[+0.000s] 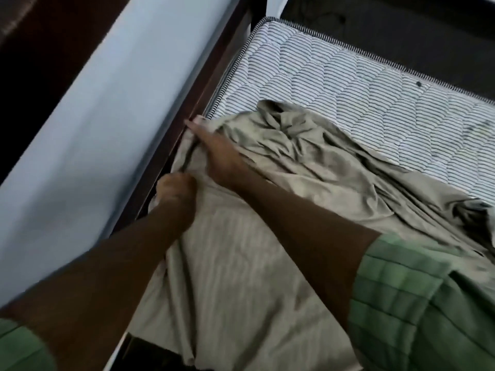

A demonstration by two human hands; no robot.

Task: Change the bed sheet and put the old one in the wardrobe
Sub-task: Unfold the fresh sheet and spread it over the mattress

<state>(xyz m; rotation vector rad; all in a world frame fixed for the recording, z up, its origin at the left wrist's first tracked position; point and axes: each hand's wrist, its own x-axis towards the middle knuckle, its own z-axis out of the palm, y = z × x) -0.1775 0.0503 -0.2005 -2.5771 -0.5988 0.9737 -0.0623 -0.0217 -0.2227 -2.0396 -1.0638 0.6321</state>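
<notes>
A beige-green bed sheet lies crumpled over the near half of a striped quilted mattress. The far part of the mattress is bare. My left hand is curled into a fist and grips a fold of the sheet at the mattress's left edge. My right hand reaches further along that edge with fingers stretched out, pressing the sheet's border down by the dark wooden bed rail. Both arms wear green short sleeves.
A pale blue wall runs along the left of the bed, close behind the rail. Dark floor lies beyond the mattress's far and right sides. A dark frame corner shows at the bottom.
</notes>
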